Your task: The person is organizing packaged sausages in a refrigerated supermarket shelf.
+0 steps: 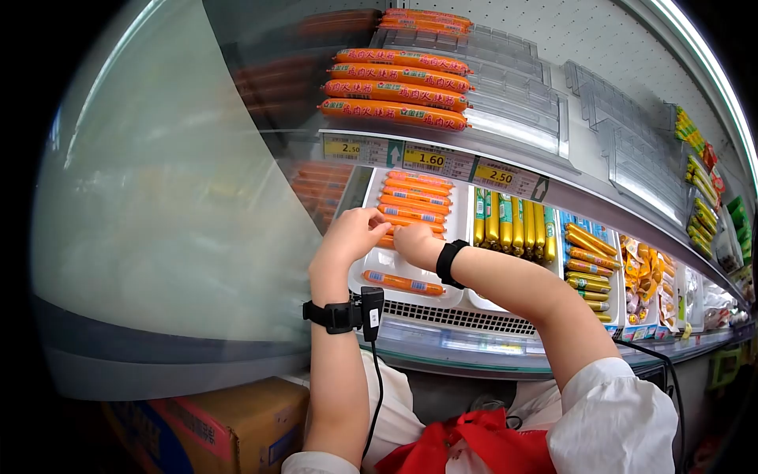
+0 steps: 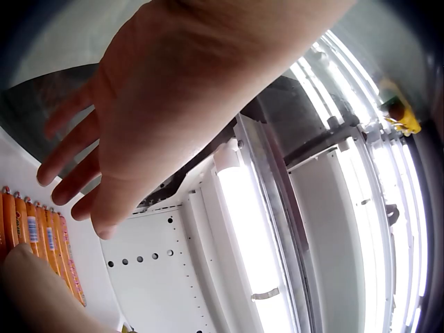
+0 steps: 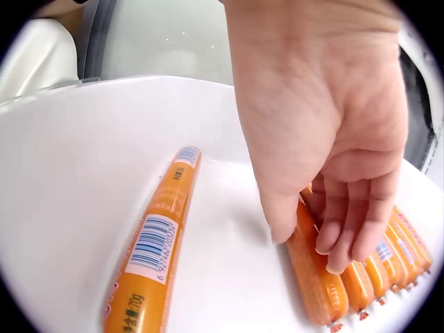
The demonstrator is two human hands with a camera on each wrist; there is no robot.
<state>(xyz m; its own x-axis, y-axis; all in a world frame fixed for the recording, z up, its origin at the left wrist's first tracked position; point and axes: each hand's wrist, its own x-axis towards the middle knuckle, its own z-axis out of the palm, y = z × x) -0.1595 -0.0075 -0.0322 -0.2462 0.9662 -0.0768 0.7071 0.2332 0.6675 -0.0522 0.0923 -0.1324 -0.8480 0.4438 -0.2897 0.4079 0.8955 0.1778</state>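
Observation:
A white tray (image 3: 62,166) holds a row of orange-wrapped sausages (image 1: 414,200) lying side by side. My right hand (image 3: 326,132) pinches the front sausage (image 3: 312,270) of that row, thumb along its near side and fingers over its top. The left hand (image 1: 354,241) is at the left end of the row, its fingers (image 2: 73,152) spread and loosely bent with nothing in them. Nearer to me in the same tray lies a single sausage (image 1: 403,283), apart from the others, its barcode facing up in the right wrist view.
Gold-wrapped sausages (image 1: 513,225) stand in the tray to the right, with more packs (image 1: 588,268) beyond. Above runs a shelf edge with price tags (image 1: 430,160) and more orange sausages (image 1: 399,91). A glass side panel (image 1: 181,197) closes the left; a cardboard box (image 1: 229,423) sits below.

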